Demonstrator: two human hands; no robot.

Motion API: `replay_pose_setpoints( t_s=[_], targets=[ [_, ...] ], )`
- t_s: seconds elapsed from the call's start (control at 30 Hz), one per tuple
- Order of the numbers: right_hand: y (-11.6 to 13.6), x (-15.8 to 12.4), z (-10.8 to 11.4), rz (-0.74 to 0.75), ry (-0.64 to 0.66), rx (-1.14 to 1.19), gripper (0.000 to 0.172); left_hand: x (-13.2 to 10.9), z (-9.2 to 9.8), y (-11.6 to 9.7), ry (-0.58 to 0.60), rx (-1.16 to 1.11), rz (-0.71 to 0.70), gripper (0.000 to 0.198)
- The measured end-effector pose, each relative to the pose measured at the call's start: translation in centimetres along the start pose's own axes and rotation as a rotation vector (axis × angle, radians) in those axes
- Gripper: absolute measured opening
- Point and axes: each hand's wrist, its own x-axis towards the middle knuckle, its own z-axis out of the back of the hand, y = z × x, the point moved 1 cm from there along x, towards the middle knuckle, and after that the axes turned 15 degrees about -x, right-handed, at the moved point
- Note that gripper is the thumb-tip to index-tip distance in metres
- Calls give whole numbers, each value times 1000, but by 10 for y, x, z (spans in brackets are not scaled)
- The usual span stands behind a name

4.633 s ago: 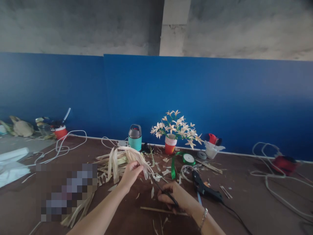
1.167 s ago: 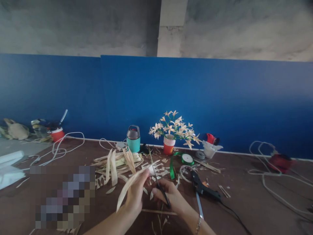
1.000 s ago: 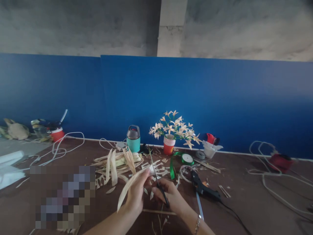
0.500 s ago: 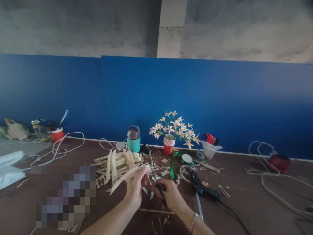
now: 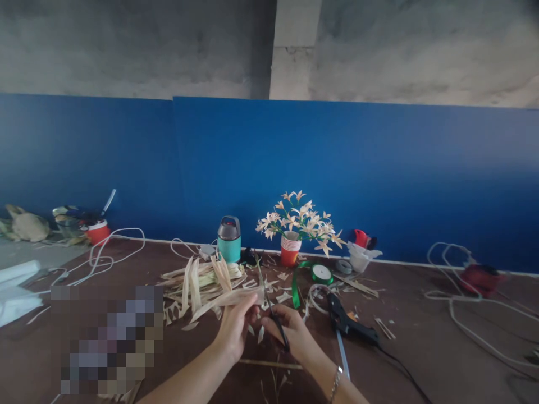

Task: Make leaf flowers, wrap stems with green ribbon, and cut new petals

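Note:
A pale dried corn husk strip (image 5: 225, 298) is pinched between the thumb and fingers of my left hand (image 5: 233, 328). Dark-handled scissors (image 5: 278, 327) sit in my right hand (image 5: 298, 335), their blades pointing up and away beside the right end of the strip. Whether the blades touch the husk, I cannot tell. Behind my left hand lies a heap of dried husks (image 5: 191, 286), some standing up in strips. Small cut husk pieces (image 5: 284, 297) are scattered around both hands.
Husk flowers (image 5: 309, 221) stand in stacked red paper cups (image 5: 288, 255). A teal-bodied container (image 5: 229, 247) is to their left. At right are a green ribbon spool (image 5: 322, 273), a black glue gun (image 5: 349, 322) with its cord, and a white tub (image 5: 360, 259). White cables (image 5: 99, 258) loop at left.
The scissors' blades have come nearer the husk's end, and their handles have spread in my right hand. The husk strip now lies flatter, its right end reaching further right.

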Motion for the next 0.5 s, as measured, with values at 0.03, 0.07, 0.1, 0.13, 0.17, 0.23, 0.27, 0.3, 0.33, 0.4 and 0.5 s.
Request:
replay_pose_setpoints(
  t_s=[0.03,0.07,0.1,0.13,0.17,0.23,0.27,0.3,0.33,0.4,0.5],
  targets=[
    [1,0,0,0,1,-2,51,0,0,0,-1,0,1,23],
    [2,-1,0,0,-2,-9,51,-1,-1,0,2,-1,3,22],
    [3,-2,1,1,-11,-21,51,-1,0,0,9,-5,2,22],
    [4,-2,1,0,-22,-35,50,-1,0,0,17,-11,-1,22],
    [4,-3,1,-2,-31,-51,50,-1,0,1,24,-15,-2,22],
    [3,-3,2,-17,-38,-88,49,0,1,1,22,-19,-12,23],
    [2,-2,2,-30,-35,-103,48,0,1,0,18,-15,-18,23],
    [0,-2,3,-41,-35,-107,48,0,1,-1,17,-6,-24,24],
    [-1,-1,4,-46,-40,-100,48,0,0,-2,13,6,-28,24],
    [-3,1,5,-36,-71,-63,48,-2,-2,-4,10,45,-37,23],
    [-2,2,8,57,-174,42,48,-5,-6,-7,70,166,-26,18]
  ],
)
